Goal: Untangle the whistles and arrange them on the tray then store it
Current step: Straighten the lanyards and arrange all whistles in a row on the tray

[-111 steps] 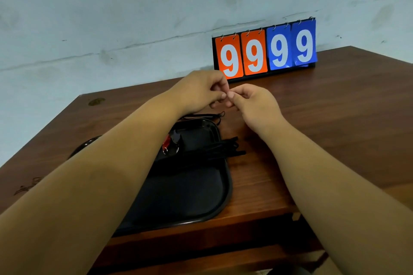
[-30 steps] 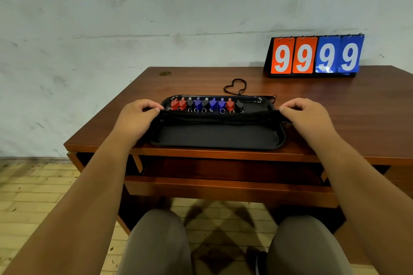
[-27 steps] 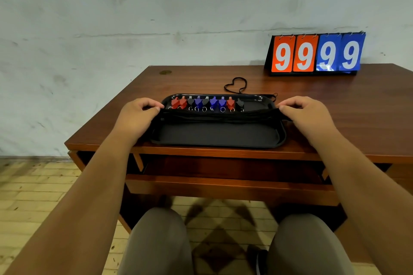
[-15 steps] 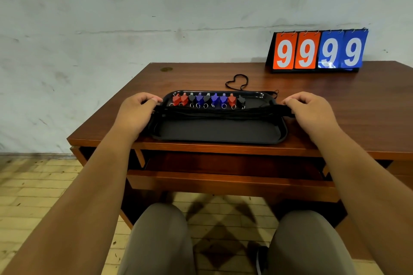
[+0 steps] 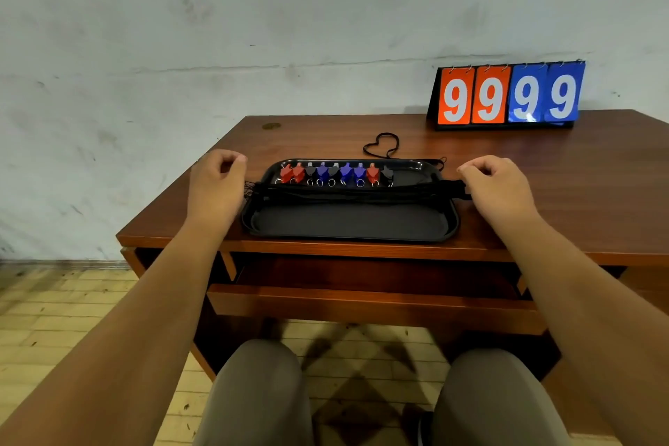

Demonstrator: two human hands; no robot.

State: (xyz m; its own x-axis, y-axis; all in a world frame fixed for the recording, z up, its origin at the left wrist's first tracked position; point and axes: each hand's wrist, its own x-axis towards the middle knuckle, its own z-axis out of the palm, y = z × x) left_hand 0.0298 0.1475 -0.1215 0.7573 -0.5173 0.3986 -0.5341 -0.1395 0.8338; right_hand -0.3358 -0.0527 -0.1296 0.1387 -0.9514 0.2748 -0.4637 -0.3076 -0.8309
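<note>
A black tray (image 5: 347, 226) lies near the front edge of the wooden table (image 5: 586, 177). Several red, blue and black whistles (image 5: 335, 173) stand in a row along its far side. Their black cords (image 5: 354, 192) run as a straight bundle across the tray from end to end. My left hand (image 5: 217, 188) hovers at the tray's left end, with its fingers loosely curled and nothing in them. At the right end my right hand (image 5: 497, 188) is held the same way, beside the cord ends; whether it touches them is unclear.
A loose black cord loop (image 5: 382, 145) lies on the table behind the tray. A flip scoreboard (image 5: 506, 94) reading 9999 stands at the back right. An open pull-out shelf (image 5: 362, 297) sits under the tabletop, above my knees.
Both hands have let go of the tray's ends and the cord bundle and have lifted slightly. The tray and whistles have stayed in place.
</note>
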